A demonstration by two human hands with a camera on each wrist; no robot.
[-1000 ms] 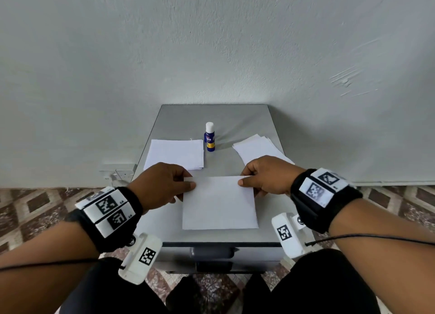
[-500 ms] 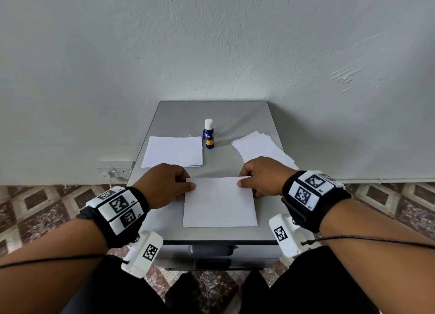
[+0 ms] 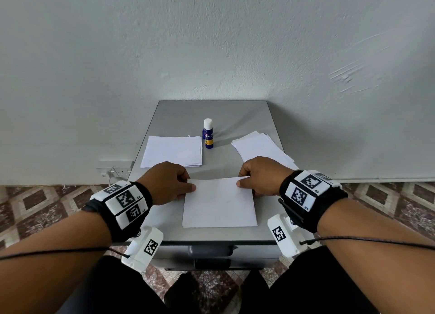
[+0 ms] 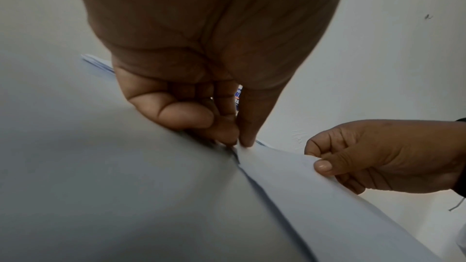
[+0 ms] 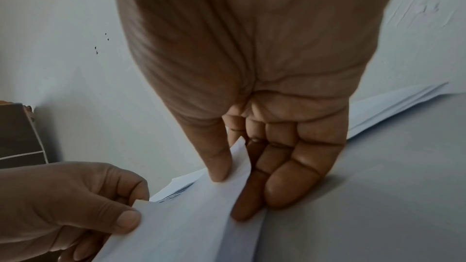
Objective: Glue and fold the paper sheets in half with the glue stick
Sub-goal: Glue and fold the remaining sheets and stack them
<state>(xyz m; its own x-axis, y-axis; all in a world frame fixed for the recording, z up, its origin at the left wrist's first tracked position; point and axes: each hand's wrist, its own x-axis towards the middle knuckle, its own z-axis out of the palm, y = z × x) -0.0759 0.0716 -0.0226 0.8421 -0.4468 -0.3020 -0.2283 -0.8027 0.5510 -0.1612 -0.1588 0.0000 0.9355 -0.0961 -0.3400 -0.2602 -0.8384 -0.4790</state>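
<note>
A white paper sheet lies near the front of the grey cabinet top, its far edge lifted off the surface. My left hand pinches the sheet's far left corner between thumb and fingers; the left wrist view shows that pinch. My right hand pinches the far right corner, thumb on top of the paper. A blue glue stick with a white cap stands upright behind the sheet, capped and untouched.
A neat stack of white sheets lies at the back left, and a fanned pile of sheets at the back right. The cabinet stands against a white wall. A wall socket sits low left, above patterned floor tiles.
The sheet's far edge has come slightly up off the cabinet top between my two hands. Both hands keep their pinch on the far corners; the head view has shifted a little.
</note>
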